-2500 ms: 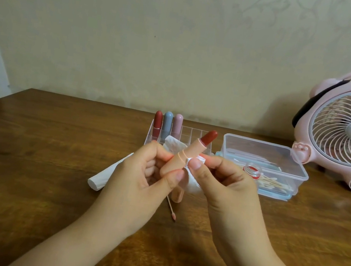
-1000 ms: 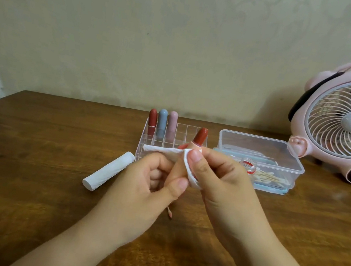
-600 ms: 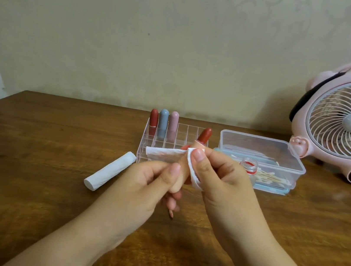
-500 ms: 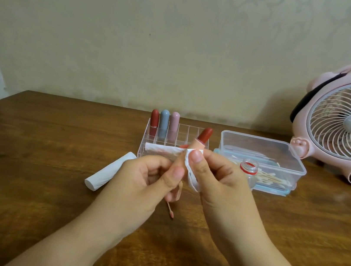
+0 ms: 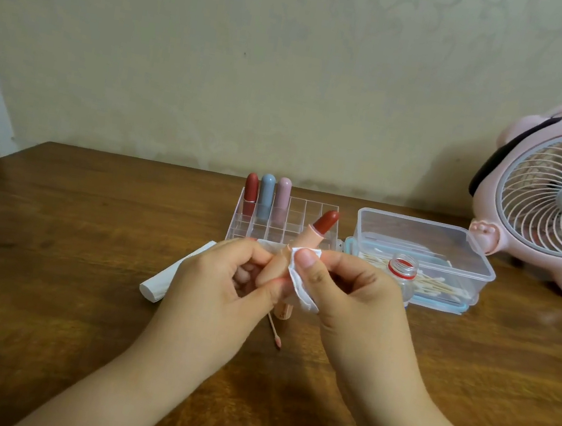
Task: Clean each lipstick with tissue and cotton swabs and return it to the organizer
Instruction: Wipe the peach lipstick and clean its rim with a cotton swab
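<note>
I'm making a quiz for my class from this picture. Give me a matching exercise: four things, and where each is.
Things:
1 open lipstick
2 tissue
3 blue lipstick
4 cotton swabs

Places:
A in the clear box
B in the organizer's back row
C gripped by the left hand
D pinched by the right hand

Pairs: 1-C, 2-D, 3-B, 4-A

A brown wooden table stands against a plain beige wall, pink fan at right

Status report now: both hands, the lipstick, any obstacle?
Left hand grips open peach-tube red lipstick. Right hand pinches white tissue against tube. Clear plastic organizer directly behind, path unobstructed.
</note>
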The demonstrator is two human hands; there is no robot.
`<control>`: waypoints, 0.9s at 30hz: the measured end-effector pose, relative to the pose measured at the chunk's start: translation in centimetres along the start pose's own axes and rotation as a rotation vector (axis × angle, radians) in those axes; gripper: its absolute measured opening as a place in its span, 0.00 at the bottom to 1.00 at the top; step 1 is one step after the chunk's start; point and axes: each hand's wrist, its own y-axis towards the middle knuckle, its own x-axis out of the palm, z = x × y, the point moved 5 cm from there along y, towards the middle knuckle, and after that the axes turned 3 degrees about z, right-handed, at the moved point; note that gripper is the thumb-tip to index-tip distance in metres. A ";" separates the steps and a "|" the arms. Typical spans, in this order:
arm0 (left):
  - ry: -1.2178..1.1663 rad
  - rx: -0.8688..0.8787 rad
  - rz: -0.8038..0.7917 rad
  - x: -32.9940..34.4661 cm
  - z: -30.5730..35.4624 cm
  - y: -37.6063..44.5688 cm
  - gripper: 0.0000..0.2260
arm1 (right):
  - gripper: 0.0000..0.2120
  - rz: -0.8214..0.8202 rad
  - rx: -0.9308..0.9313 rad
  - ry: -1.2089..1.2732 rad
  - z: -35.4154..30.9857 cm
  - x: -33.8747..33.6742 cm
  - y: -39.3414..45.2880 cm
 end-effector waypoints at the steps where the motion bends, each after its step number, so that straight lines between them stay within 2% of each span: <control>1: -0.028 -0.029 -0.011 0.1 -0.1 0.0 0.09 | 0.08 0.014 -0.014 -0.022 -0.1 0.0 -0.1; 4: -0.144 -0.103 -0.043 0.5 -0.4 0.1 0.10 | 0.08 0.043 -0.108 -0.142 -0.5 -0.2 -0.2; 7: -0.212 -0.173 -0.076 0.5 -1.0 0.2 0.05 | 0.05 0.073 -0.282 -0.380 -0.9 -0.6 0.0; 11: -0.248 -0.285 -0.041 0.0 -2.1 0.6 0.09 | 0.04 0.114 -0.416 -0.620 -1.2 -1.5 0.9; 16: -0.174 -0.319 -0.036 -0.7 -2.8 1.1 0.07 | 0.06 0.054 -0.278 -0.758 -0.4 -2.6 2.1; 19: -0.114 -0.342 -0.040 -0.9 -3.0 1.1 0.04 | 0.04 -0.011 -0.263 -0.870 -0.4 -2.6 2.2; 23: 0.048 -0.351 -0.056 -1.2 -3.5 1.2 0.08 | 0.03 -0.119 -0.239 -1.006 -0.1 -2.2 2.3; 27: 0.166 -0.344 -0.079 -1.2 -3.5 1.3 0.09 | 0.03 -0.157 -0.208 -1.075 0.3 -2.2 2.3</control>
